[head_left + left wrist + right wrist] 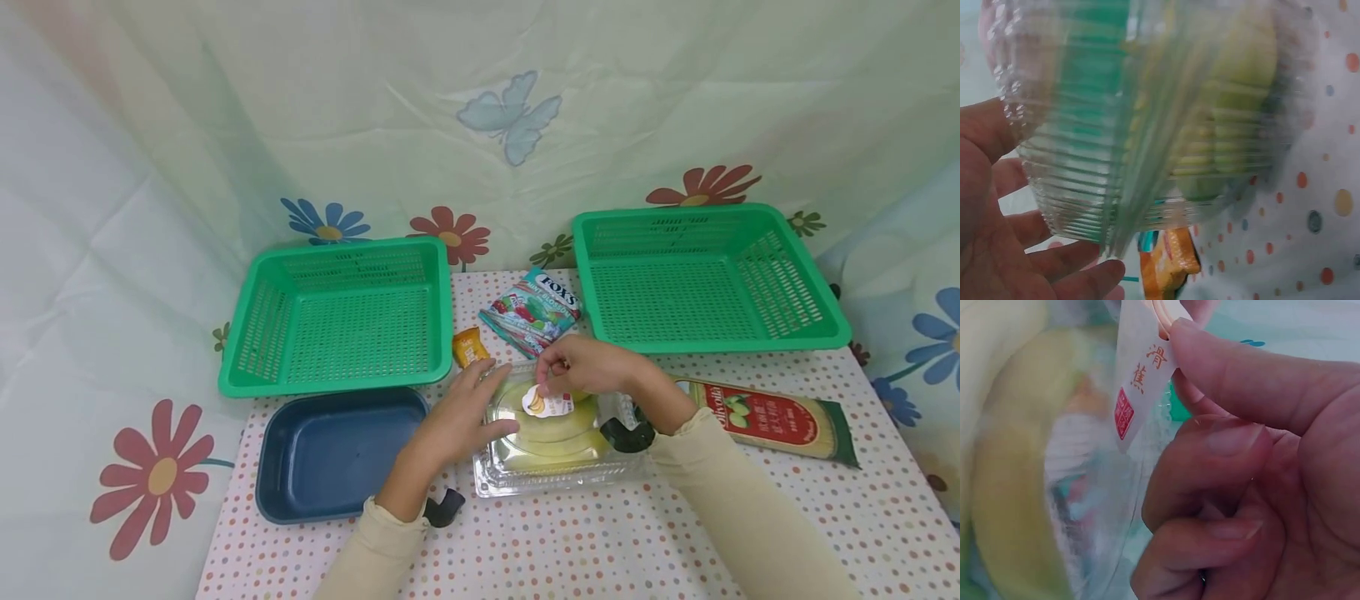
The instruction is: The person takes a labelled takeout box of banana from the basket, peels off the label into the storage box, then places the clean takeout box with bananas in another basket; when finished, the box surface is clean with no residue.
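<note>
Bananas (pixel 555 448) lie inside a clear plastic clamshell box (pixel 495 486) at the table's middle. A white sticker label (pixel 556 406) with a banana picture is on the lid, part of it lifted off. My right hand (pixel 585 364) pinches the label (pixel 1129 394) between thumb and forefinger, the other fingers curled, as the right wrist view shows. On the box's left side my left hand (pixel 467 417) rests with extended fingers. In the left wrist view, the fingertips (pixel 1107 275) of that hand are right at the edge of the box (pixel 1079 187).
Two green plastic baskets (pixel 337 389) (pixel 712 343) stand at the back left and right. A dark blue basin (pixel 337 467) sits left of the box. A FOX'S candy bag (pixel 528 308) and an orange packet (pixel 468 346) lie behind it, a spaghetti pack (pixel 780 421) to the right.
</note>
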Demonstrator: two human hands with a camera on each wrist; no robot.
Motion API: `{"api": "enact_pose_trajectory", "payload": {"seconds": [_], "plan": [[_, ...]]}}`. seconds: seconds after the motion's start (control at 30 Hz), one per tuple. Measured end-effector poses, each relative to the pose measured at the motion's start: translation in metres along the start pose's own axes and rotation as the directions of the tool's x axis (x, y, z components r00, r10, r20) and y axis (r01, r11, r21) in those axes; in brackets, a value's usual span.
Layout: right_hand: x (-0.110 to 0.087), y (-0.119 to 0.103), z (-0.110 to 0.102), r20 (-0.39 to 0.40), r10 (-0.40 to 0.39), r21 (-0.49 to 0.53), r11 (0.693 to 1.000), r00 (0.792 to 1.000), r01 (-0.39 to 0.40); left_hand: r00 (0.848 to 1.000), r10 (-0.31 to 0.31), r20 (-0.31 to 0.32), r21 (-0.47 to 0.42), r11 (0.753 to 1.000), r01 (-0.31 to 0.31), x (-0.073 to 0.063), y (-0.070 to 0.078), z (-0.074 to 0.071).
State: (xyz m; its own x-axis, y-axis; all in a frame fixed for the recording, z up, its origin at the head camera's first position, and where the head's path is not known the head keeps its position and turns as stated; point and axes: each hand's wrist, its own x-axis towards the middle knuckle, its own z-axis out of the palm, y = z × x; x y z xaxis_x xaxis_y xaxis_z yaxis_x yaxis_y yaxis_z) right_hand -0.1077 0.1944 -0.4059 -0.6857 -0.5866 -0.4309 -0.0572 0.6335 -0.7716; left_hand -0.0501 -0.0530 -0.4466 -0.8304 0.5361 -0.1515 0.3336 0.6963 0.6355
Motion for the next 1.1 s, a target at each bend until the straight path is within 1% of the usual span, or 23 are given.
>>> {"api": "enact_pose_trajectory", "payload": {"seconds": [0.13,0.23,0.37,0.47,0.53,0.63,0.73,0.83,0.97,1.1], "plan": [[-0.003,-0.005,-0.002,-0.029,-0.012,-0.014,1.0,1.0,0.011,1.0,-0.001,0.011,0.01,1.0,0.001,0.001,0.001,-0.004],[-0.003,-0.011,-0.003,-0.06,-0.028,-0.021,0.999,0.998,0.027,1.0,0.0,-0.013,0.005,1.0,0.0,-0.002,-0.001,-0.01],[-0.002,-0.022,-0.002,-0.103,-0.055,-0.016,0.998,0.993,0.054,0.996,0.037,-0.086,-0.013,0.999,-0.039,-0.011,-0.003,-0.024],[0.003,-0.031,0.0,-0.11,-0.084,0.011,0.996,0.99,0.086,0.985,0.078,-0.154,-0.034,0.996,-0.084,-0.021,-0.006,-0.036],[0.007,-0.036,0.001,-0.102,-0.108,0.023,0.994,0.989,0.111,0.977,0.076,-0.199,-0.049,0.995,-0.087,-0.029,-0.01,-0.045],[0.015,-0.045,0.006,-0.085,-0.132,0.051,0.989,0.988,0.136,0.963,0.052,-0.264,-0.071,0.995,-0.073,-0.042,-0.02,-0.058],[0.023,-0.056,0.012,-0.063,-0.134,0.079,0.987,0.989,0.139,0.941,0.028,-0.338,-0.072,0.996,-0.056,-0.057,-0.032,-0.071],[0.032,-0.065,0.019,-0.048,-0.146,0.092,0.984,0.988,0.15,0.91,0.024,-0.414,-0.055,0.997,-0.051,-0.074,-0.048,-0.085],[0.046,-0.076,0.031,-0.067,-0.181,0.069,0.98,0.981,0.185,0.86,0.0,-0.51,-0.024,1.0,-0.015,-0.099,-0.075,-0.104],[0.06,-0.086,0.044,-0.088,-0.213,0.049,0.975,0.973,0.218,0.81,-0.054,-0.585,-0.021,0.998,0.051,-0.126,-0.102,-0.12]]}}
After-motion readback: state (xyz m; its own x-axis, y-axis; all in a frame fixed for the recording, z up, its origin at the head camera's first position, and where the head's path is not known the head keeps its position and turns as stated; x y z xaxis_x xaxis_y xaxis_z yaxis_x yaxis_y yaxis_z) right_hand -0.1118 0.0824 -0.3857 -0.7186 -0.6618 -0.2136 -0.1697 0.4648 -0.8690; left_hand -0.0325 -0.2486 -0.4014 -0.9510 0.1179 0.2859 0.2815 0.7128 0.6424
